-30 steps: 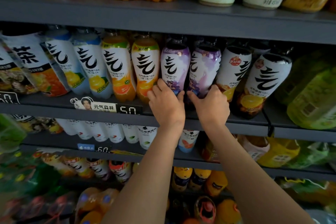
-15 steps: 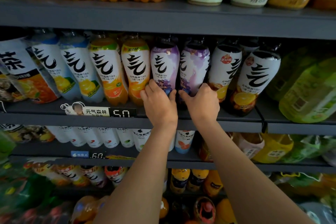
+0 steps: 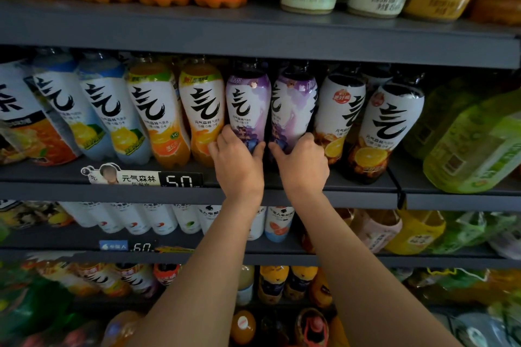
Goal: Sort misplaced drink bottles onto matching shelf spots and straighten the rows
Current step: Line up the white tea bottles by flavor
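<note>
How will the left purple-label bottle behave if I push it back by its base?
The left purple bottle is tall, narrow and already gripped low by the left hand, so a base push probably slides it rather than tips it. Its glossy wrap looks slippery. It appears full, likely heavy for its size. The right hand grips its purple neighbour, limiting sideways wobble.

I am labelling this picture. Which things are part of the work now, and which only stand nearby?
In use: left hand gripping left purple bottle; right hand gripping right purple bottle.

Nearby: orange bottles, blue bottles, green bottles, price tag.
</note>
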### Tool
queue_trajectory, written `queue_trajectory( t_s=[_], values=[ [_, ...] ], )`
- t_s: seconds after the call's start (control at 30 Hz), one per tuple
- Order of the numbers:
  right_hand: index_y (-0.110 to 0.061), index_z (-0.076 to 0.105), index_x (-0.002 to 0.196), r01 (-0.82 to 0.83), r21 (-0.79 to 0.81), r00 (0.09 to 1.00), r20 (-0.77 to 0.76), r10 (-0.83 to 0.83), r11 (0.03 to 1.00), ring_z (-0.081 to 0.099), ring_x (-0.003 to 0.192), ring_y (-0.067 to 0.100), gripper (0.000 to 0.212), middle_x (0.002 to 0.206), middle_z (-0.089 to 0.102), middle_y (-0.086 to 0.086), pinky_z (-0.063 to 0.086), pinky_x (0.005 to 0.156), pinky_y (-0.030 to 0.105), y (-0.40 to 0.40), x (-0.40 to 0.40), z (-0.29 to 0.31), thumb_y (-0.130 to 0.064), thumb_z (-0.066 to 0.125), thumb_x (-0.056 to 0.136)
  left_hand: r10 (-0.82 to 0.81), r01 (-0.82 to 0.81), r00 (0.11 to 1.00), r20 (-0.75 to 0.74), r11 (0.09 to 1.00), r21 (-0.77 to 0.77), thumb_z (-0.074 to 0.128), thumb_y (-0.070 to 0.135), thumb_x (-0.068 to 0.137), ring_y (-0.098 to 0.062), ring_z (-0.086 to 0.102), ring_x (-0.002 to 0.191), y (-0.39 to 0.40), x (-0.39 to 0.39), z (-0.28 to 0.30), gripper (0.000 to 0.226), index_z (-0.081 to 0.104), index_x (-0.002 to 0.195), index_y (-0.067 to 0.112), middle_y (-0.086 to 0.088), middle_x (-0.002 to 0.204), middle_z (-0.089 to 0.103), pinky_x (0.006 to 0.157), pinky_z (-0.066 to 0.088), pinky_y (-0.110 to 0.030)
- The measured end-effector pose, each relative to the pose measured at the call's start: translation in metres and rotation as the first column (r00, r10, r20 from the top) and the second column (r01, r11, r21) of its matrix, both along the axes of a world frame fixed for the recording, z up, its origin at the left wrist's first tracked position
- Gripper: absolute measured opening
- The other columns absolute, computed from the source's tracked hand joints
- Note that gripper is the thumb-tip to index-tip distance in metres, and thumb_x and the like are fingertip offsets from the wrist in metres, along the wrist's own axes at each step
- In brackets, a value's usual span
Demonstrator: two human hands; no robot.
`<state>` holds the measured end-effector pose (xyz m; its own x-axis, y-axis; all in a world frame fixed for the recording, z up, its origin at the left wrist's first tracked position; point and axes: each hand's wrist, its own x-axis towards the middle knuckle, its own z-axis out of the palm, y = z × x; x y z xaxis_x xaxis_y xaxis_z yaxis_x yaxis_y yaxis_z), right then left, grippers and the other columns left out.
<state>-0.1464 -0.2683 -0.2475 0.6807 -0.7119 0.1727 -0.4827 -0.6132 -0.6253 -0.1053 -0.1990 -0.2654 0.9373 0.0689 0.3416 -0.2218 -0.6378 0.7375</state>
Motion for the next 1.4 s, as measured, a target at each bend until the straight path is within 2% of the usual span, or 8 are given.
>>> queue_trajectory(
  t_s=[0.13, 0.23, 0.4, 0.57, 0.67, 0.93, 1.3, 1.4],
  values=[
    [-0.008, 0.05, 0.111, -0.073, -0.062, 0.996, 0.042, 0.075, 0.995, 0.062, 0.094, 0.031, 0.038, 0.1, 0.066, 0.011, 0.044, 0.069, 0.034, -0.006, -0.01, -0.006, -0.04, 0.056, 0.091, 0.009, -0.004, 0.999, 0.04, 0.992, -0.127, 0.07, 0.021, 0.081, -0.027, 0.048, 0.115, 0.002, -0.004, -0.005, 0.052, 0.047, 0.125, 0.005, -0.011, 0.125, 0.05, 0.095, 0.044, -0.037],
    [-0.013, 0.058, 0.109, 0.006, -0.14, 0.962, 0.27, 0.032, 0.99, 0.064, 0.075, 0.023, 0.027, 0.079, 0.066, 0.001, 0.052, 0.067, 0.038, -0.019, -0.032, -0.01, -0.034, 0.054, 0.092, 0.009, 0.039, 0.979, 0.202, 0.971, -0.234, 0.064, 0.008, 0.084, -0.023, 0.055, 0.103, -0.001, -0.02, -0.008, 0.033, 0.052, 0.115, 0.003, -0.012, 0.117, 0.047, 0.088, 0.047, -0.028],
    [-0.005, 0.048, 0.107, 0.256, 0.033, 0.804, 0.548, -0.231, 0.966, 0.05, 0.088, 0.015, 0.034, 0.1, 0.045, 0.0, 0.04, 0.072, 0.023, -0.061, -0.066, -0.006, -0.021, 0.067, 0.084, -0.354, 0.369, 0.911, 0.211, 0.929, -0.034, 0.057, 0.011, 0.09, -0.018, 0.051, 0.111, -0.043, -0.058, -0.006, 0.033, 0.052, 0.123, 0.007, -0.006, 0.117, 0.053, 0.096, 0.041, -0.025],
    [-0.005, 0.036, 0.134, 0.147, 0.163, 0.92, 0.339, -0.196, 0.976, 0.044, 0.12, 0.033, 0.074, 0.129, 0.047, 0.013, 0.041, 0.098, 0.048, -0.106, -0.064, -0.016, -0.03, 0.074, 0.075, -0.405, 0.405, 0.914, 0.02, 0.914, -0.022, 0.057, 0.024, 0.091, -0.02, 0.027, 0.138, -0.083, -0.068, -0.003, 0.069, 0.019, 0.146, 0.005, -0.011, 0.149, 0.03, 0.111, 0.025, -0.026],
    [-0.007, 0.042, 0.124, 0.048, 0.189, 0.946, 0.307, -0.105, 0.981, 0.048, 0.117, 0.032, 0.066, 0.12, 0.056, 0.011, 0.045, 0.093, 0.047, -0.115, -0.06, -0.015, -0.031, 0.077, 0.073, -0.331, 0.328, 0.943, -0.043, 0.942, -0.069, 0.059, 0.027, 0.09, -0.021, 0.026, 0.139, -0.098, -0.065, 0.0, 0.077, 0.014, 0.148, 0.005, -0.011, 0.15, 0.028, 0.112, 0.024, -0.028],
    [-0.001, 0.045, 0.113, 0.156, 0.064, 0.932, 0.322, -0.169, 0.986, 0.046, 0.109, 0.034, 0.055, 0.112, 0.056, 0.016, 0.043, 0.086, 0.044, -0.14, -0.075, -0.012, -0.031, 0.074, 0.077, -0.039, 0.041, 0.996, -0.083, 0.999, 0.022, 0.064, 0.036, 0.085, -0.028, 0.035, 0.12, -0.128, -0.061, 0.002, 0.065, 0.036, 0.135, 0.006, -0.013, 0.131, 0.04, 0.099, 0.03, -0.035],
    [0.002, 0.043, 0.119, 0.178, 0.081, 0.93, 0.313, -0.195, 0.981, 0.045, 0.115, 0.037, 0.061, 0.12, 0.053, 0.019, 0.041, 0.093, 0.051, -0.162, -0.068, -0.013, -0.03, 0.074, 0.078, -0.167, 0.168, 0.986, -0.023, 0.984, 0.05, 0.068, 0.037, 0.081, -0.026, 0.036, 0.119, -0.1, -0.072, -0.003, 0.062, 0.044, 0.13, 0.005, -0.013, 0.127, 0.043, 0.101, 0.029, -0.034],
    [0.002, 0.039, 0.128, 0.193, 0.113, 0.919, 0.327, -0.219, 0.975, 0.04, 0.122, 0.034, 0.072, 0.127, 0.047, 0.019, 0.037, 0.1, 0.043, -0.155, -0.073, -0.015, -0.032, 0.075, 0.076, -0.191, 0.192, 0.981, -0.038, 0.981, 0.033, 0.069, 0.035, 0.081, -0.026, 0.035, 0.121, -0.084, -0.071, -0.004, 0.062, 0.044, 0.129, 0.004, -0.013, 0.126, 0.042, 0.104, 0.029, -0.036]
  ],
)
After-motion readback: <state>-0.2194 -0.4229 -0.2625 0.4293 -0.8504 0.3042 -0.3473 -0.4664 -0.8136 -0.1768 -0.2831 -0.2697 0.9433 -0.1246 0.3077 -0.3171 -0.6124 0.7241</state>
